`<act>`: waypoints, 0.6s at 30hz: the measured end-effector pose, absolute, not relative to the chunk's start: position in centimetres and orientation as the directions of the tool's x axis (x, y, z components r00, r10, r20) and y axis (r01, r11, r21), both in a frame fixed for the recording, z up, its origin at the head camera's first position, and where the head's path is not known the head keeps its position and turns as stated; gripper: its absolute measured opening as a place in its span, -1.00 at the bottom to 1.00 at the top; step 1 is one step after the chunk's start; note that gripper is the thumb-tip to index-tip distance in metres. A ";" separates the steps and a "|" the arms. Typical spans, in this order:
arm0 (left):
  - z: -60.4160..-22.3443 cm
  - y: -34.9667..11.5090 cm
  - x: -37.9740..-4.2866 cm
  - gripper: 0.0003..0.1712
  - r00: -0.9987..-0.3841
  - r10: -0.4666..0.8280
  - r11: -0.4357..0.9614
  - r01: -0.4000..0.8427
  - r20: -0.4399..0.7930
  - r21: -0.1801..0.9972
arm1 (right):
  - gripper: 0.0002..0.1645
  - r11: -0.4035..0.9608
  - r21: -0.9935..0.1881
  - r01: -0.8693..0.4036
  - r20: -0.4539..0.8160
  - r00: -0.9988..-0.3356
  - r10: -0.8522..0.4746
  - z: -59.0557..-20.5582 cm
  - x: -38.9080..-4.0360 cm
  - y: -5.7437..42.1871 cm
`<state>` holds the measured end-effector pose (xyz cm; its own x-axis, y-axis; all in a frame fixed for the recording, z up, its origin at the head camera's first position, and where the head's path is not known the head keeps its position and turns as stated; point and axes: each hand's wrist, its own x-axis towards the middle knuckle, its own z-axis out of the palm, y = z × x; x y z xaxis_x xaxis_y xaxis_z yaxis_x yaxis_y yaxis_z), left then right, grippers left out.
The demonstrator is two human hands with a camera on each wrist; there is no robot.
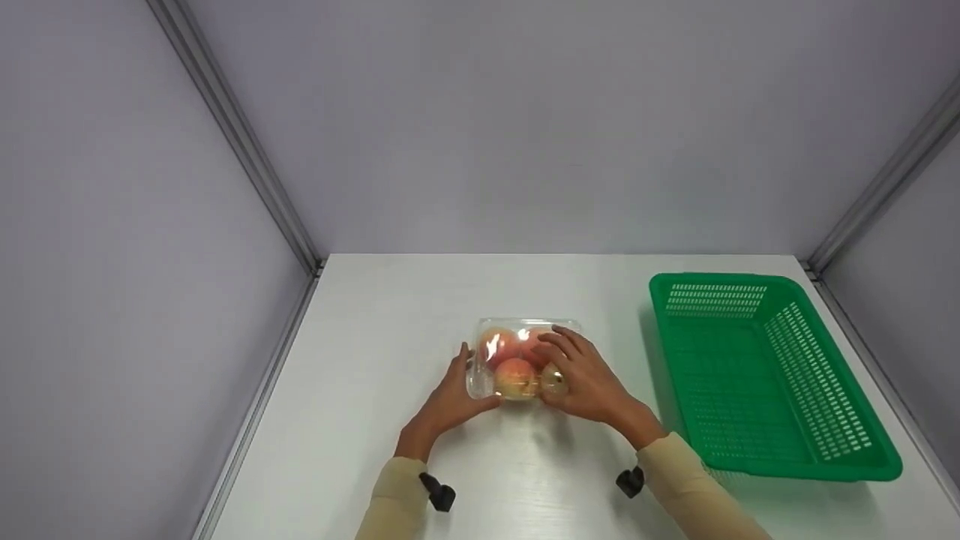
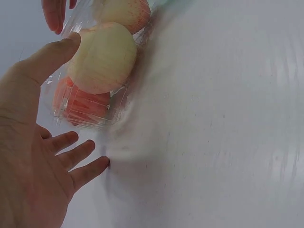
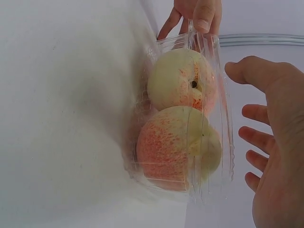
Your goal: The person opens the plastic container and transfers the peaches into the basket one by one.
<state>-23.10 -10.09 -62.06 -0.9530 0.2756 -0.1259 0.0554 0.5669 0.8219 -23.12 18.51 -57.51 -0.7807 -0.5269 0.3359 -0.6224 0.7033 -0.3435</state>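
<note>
While a clear, rectangular, thin-walled plastic box (image 1: 481, 381) sits on the smooth white surface (image 1: 360, 337) between the person's two hands, with a large green perforated plastic basket (image 1: 795, 470) well apart on the right-hand side, neither hand has a grip on it. The bare left hand (image 1: 454, 397) stands at the box's left end, thumb toward the near corner and fingers extended; the bare right hand (image 1: 589, 382) arches over the right end, its fingers loosely spread and clasping nothing, the thumb just beside the lid edge in the right wrist view. Whether either touches the plastic cannot be told. The round red-and-yellow fruits (image 1: 515, 377) inside, at least four, probably make up nearly all the weight, so the box should feel fairly heavy for such flimsy walls. The glossy plastic is likely slippery and apt to dent or crackle if squeezed hard, and the fruit may bruise or roll toward a lowered end. The best hold looks to be low on both short ends, fingers partly underneath, kept level; lifting by the lid rim alone could pop it open, since its fastening is not clear.
</note>
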 end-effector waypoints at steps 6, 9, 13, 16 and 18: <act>-62.6 -10.0 -22.9 0.43 -0.957 0.273 0.546 0.073 -0.095 0.835 | -0.15 0.708 -0.288 -0.644 0.359 -0.759 -0.544 -57.9 -23.1 18.1; -63.0 -9.9 -22.7 0.38 -0.957 0.275 0.523 0.073 -0.088 0.849 | -0.11 0.705 -0.264 -0.658 0.374 -0.744 -0.554 -58.1 -23.1 18.0; -63.5 -9.8 -22.4 0.31 -0.958 0.274 0.476 0.058 -0.085 0.878 | -0.12 0.701 -0.260 -0.664 0.380 -0.738 -0.558 -58.2 -23.1 18.0; -63.7 -9.6 -22.4 0.25 -0.961 0.264 0.446 0.046 -0.083 0.894 | -0.17 0.704 -0.273 -0.655 0.368 -0.748 -0.553 -58.3 -23.1 17.9; -63.9 -9.5 -22.4 0.23 -0.964 0.253 0.441 0.035 -0.087 0.897 | -0.19 0.709 -0.279 -0.648 0.359 -0.755 -0.549 -58.3 -23.1 17.8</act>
